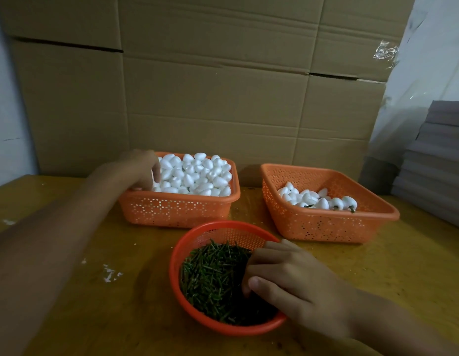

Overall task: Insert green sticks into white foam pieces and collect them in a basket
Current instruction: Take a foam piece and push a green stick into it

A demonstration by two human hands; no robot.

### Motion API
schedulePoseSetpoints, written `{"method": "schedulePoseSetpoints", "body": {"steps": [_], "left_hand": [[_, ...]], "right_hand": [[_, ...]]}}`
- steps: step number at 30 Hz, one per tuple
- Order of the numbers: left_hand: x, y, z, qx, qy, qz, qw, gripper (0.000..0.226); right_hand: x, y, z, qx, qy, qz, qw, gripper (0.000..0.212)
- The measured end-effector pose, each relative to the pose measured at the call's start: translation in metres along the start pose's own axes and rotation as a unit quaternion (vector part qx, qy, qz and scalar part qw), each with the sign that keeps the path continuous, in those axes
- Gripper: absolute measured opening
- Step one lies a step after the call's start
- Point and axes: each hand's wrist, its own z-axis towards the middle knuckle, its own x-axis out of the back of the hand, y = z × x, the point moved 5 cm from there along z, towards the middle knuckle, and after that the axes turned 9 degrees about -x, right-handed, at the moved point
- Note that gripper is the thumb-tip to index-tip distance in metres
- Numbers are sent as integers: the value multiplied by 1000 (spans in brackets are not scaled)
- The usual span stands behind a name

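Note:
My left hand [143,168] reaches into the left orange basket [177,209], which is heaped with white foam pieces [197,173]. Its fingers point down among the pieces and are blurred, so any grip is unclear. My right hand [282,273] lies in the round red basket [187,242] of green sticks [210,276], with fingers curled over the pile and thumb close to them. No stick shows between them. The right orange basket [326,224] holds several foam pieces with green sticks in them [349,202].
The baskets stand on a yellow-brown table [94,304] with white foam crumbs [110,273] on its left part. Flattened cardboard boxes [223,86] wall off the back. A stack of grey sheets [439,160] rises at the right edge.

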Motion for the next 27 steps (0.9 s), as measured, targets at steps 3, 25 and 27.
{"method": "schedulePoseSetpoints", "body": {"steps": [3,25,27], "left_hand": [[5,-11,0,-4,60,-172,983,25],[-33,43,-154,-36,104,-731,674,41],[-36,45,-157,-29,114,-741,661,33]], "right_hand": [[-1,0,0,1,-1,4,1000,53],[0,3,4,-14,-69,52,996,26],[3,4,8,-26,-89,65,994,25]]}}
